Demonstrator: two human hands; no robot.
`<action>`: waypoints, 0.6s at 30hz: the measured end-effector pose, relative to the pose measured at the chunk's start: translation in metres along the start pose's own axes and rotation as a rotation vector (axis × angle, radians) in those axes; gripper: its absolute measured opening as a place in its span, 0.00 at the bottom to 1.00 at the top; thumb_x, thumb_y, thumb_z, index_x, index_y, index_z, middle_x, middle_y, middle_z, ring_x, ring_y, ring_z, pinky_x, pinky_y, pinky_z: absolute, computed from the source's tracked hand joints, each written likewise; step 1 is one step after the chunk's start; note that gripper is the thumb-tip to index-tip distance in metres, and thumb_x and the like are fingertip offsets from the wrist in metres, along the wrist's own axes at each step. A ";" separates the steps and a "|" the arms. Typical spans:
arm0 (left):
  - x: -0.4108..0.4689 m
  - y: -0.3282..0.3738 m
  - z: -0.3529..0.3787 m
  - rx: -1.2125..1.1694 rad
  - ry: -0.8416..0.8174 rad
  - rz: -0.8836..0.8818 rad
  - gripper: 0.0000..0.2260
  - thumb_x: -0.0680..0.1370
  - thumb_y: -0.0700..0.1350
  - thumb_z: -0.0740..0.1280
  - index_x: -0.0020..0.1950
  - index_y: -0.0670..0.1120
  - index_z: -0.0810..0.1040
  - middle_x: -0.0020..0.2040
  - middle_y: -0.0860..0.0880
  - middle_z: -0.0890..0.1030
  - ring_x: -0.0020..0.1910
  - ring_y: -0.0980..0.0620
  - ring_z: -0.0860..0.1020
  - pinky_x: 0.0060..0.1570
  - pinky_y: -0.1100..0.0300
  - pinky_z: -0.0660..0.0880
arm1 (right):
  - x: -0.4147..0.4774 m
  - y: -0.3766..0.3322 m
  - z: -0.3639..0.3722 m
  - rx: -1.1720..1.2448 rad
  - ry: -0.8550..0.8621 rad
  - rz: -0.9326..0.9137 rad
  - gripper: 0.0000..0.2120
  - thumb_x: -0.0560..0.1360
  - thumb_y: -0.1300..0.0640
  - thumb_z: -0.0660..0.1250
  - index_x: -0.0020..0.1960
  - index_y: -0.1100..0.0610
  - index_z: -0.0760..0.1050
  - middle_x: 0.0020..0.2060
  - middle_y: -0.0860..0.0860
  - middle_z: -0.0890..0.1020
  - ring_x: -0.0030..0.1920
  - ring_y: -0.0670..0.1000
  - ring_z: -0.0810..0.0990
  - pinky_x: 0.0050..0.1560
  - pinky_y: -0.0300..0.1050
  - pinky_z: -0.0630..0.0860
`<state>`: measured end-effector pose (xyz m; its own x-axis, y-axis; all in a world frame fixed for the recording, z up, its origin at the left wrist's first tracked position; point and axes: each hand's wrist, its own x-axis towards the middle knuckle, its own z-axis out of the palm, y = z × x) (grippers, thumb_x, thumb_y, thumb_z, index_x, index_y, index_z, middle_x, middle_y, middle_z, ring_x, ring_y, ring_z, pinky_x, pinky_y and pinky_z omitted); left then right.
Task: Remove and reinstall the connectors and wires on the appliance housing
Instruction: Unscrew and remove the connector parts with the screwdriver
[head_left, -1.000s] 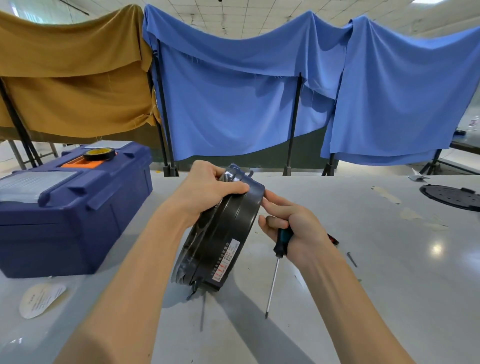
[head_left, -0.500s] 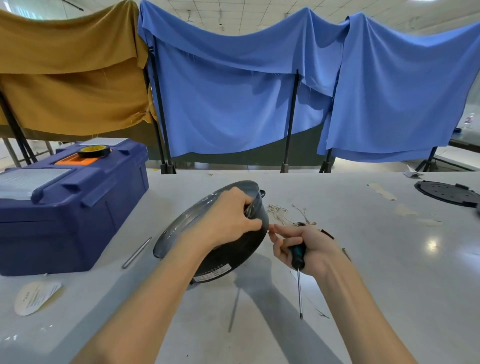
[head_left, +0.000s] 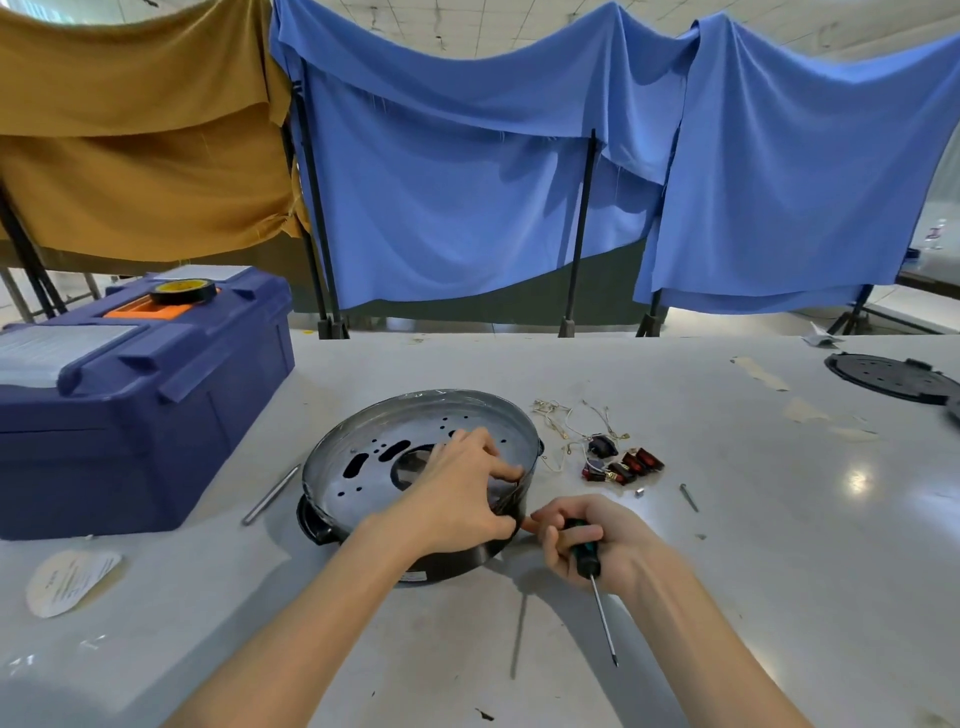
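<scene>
Here, the round housing (head_left: 363, 452) sits on the counter (head_left: 737, 571), in the middle of the frame.
The left hand (head_left: 457, 499) pinches its right rim, maybe a wire too. The right hand (head_left: 597, 535) grips a screwdriver (head_left: 586, 555) beside it. Loose wires (head_left: 569, 415) and connectors (head_left: 631, 464) lie just right of the housing.

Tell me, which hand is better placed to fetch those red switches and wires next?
Probably the right hand: the red switches and wires lie on its side of the housing. It holds a screwdriver, though. The left hand grips the housing's rim.
</scene>
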<state>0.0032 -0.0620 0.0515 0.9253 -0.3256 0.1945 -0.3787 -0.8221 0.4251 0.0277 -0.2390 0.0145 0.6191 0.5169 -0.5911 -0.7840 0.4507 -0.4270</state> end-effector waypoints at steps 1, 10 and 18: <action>0.000 -0.002 0.002 0.015 -0.005 0.006 0.21 0.70 0.48 0.72 0.63 0.49 0.78 0.58 0.53 0.73 0.62 0.52 0.67 0.62 0.58 0.62 | 0.000 0.002 0.000 -0.001 0.005 -0.001 0.07 0.68 0.71 0.60 0.46 0.67 0.69 0.20 0.53 0.68 0.11 0.45 0.61 0.20 0.41 0.76; -0.006 -0.010 0.016 0.000 0.035 0.088 0.23 0.70 0.45 0.72 0.65 0.50 0.77 0.63 0.62 0.70 0.62 0.70 0.55 0.56 0.73 0.46 | -0.012 0.009 0.017 0.061 -0.029 -0.005 0.14 0.75 0.70 0.55 0.32 0.64 0.69 0.20 0.53 0.66 0.12 0.46 0.60 0.23 0.43 0.78; -0.004 -0.013 0.018 -0.109 -0.017 0.038 0.16 0.65 0.43 0.71 0.52 0.44 0.81 0.43 0.56 0.69 0.44 0.58 0.66 0.57 0.65 0.66 | -0.030 0.011 0.020 0.203 -0.088 0.024 0.10 0.72 0.71 0.58 0.32 0.67 0.72 0.29 0.43 0.54 0.12 0.48 0.60 0.23 0.46 0.79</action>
<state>0.0048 -0.0586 0.0297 0.9102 -0.3638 0.1977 -0.4124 -0.7538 0.5116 0.0010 -0.2348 0.0413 0.6089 0.5871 -0.5335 -0.7789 0.5701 -0.2615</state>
